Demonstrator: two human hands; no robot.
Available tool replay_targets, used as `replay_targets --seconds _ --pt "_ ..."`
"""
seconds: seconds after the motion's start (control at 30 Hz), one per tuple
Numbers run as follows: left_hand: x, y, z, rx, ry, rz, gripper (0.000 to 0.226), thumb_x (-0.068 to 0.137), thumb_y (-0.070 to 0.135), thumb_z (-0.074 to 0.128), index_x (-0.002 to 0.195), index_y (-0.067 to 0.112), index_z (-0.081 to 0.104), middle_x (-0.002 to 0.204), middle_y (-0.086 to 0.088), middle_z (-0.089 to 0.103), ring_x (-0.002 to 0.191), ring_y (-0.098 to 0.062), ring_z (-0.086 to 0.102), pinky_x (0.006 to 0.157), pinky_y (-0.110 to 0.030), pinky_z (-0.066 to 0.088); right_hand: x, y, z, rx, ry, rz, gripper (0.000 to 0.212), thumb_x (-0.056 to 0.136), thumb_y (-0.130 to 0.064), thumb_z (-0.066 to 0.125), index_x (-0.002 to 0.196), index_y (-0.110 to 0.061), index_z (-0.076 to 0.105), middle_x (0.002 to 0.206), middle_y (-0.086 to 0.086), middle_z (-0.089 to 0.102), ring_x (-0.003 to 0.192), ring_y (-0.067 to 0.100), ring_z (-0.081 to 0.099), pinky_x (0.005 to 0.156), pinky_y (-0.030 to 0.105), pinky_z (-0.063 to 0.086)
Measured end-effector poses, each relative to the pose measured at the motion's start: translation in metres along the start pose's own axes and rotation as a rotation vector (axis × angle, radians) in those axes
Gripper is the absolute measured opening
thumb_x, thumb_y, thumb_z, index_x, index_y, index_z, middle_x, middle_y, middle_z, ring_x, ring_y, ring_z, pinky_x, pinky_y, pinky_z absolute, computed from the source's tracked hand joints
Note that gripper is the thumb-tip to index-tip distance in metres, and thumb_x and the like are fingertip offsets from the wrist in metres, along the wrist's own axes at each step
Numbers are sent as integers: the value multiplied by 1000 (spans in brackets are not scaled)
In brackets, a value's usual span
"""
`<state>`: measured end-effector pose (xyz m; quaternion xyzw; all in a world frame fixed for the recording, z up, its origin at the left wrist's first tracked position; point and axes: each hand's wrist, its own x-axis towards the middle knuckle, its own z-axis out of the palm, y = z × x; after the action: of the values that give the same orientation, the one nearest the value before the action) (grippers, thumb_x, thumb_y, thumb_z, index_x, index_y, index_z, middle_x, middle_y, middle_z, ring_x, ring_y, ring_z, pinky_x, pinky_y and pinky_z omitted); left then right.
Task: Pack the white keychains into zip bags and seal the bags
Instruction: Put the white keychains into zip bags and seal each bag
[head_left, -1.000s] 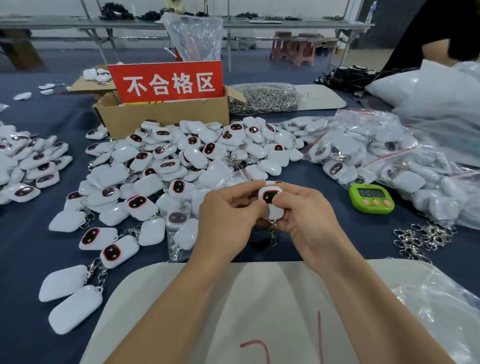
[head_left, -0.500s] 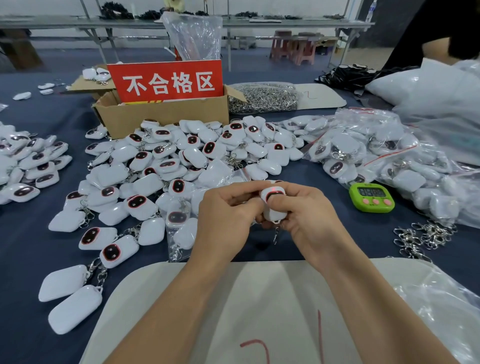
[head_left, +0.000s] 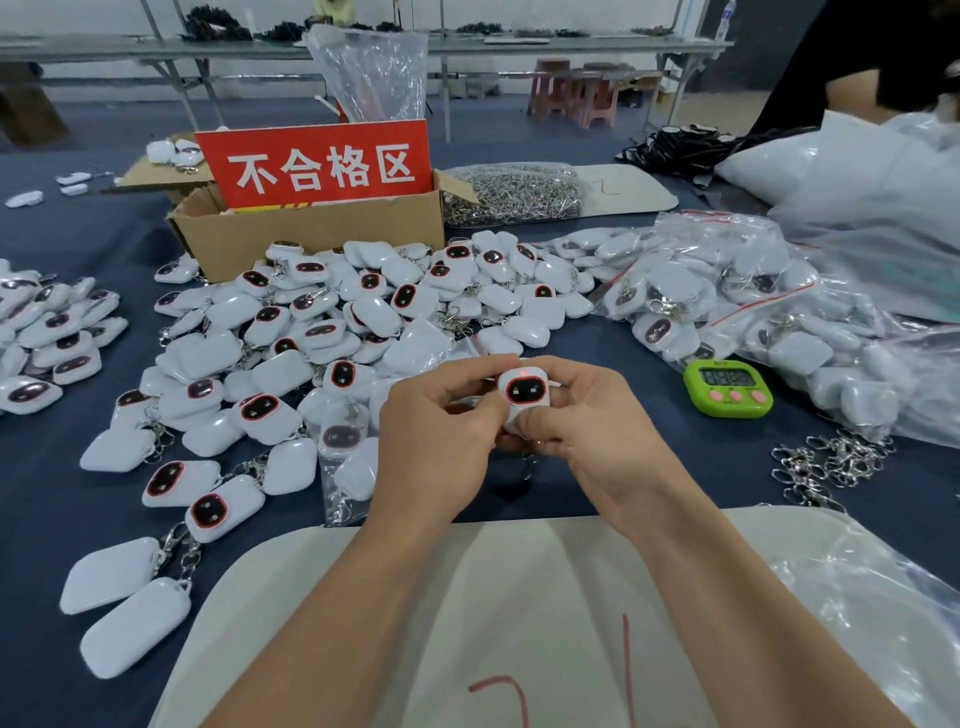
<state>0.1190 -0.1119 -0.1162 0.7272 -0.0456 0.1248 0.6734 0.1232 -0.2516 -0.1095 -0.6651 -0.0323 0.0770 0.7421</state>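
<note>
Both hands hold one white keychain (head_left: 523, 393) above the blue table, its dark red-rimmed face turned up and a small red light glowing at its top. My left hand (head_left: 441, 447) pinches its left side. My right hand (head_left: 592, 441) curls round its right side and bottom. Its metal clasp (head_left: 527, 467) dangles below, between the hands. A large heap of loose white keychains (head_left: 332, 332) lies just beyond and to the left. Filled clear zip bags (head_left: 727, 301) are piled at the right. One bagged keychain (head_left: 345, 457) lies left of my left hand.
A cardboard box (head_left: 311, 239) with a red sign stands behind the heap, a bag of metal clasps (head_left: 514, 195) beside it. A green timer (head_left: 727, 387) and loose clasps (head_left: 826, 465) lie at right. A white board (head_left: 467, 597) lies under my forearms. Another keychain pile (head_left: 47, 332) is far left.
The keychain has turned in my fingers so its dark face points more toward the camera, and a red light now shows at its top. Both hands stay in the same place.
</note>
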Motion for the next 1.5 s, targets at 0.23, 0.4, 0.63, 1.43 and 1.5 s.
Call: replay_targets --seconds 0.23,0.4,0.63,1.43,1.5 --pt "-2 1 0 256 176 219 31 74 20 88 87 45 76 101 27 73 90 2 67 73 -9 47 2 7 2 -109 216 -154 30 78 8 65 83 -21 63 81 21 74 68 26 63 68 40 52" --pt "-2 0 -2 334 191 193 38 72 14 88 81 47 72 86 31 68 70 0 59 65 -6 42 5 4 -6 -78 254 -261 40 76 23 64 73 -16 72 89 6 79 88 20 77 77 26 60" --pt "-2 -4 -2 381 180 235 44 73 8 87 77 47 69 88 30 69 84 8 62 73 -3 39 7 5 -9 -79 249 -283 40 73 25 68 72 -14 73 88 3 79 90 16 77 77 25 59" --pt "3 -12 -8 284 229 108 16 94 45 61 90 37 74 68 6 68 63 -15 63 59 -23 51 3 -1 -6 -168 224 -65 27 91 -18 70 64 -21 73 62 4 70 54 12 55 58 25 48" --pt "3 -15 -4 530 164 30 35 86 60 58 116 46 69 68 12 65 70 -10 63 66 -24 50 7 3 -12 -271 422 -53 21 89 -24 71 69 -26 75 64 -1 72 56 10 56 61 28 49"
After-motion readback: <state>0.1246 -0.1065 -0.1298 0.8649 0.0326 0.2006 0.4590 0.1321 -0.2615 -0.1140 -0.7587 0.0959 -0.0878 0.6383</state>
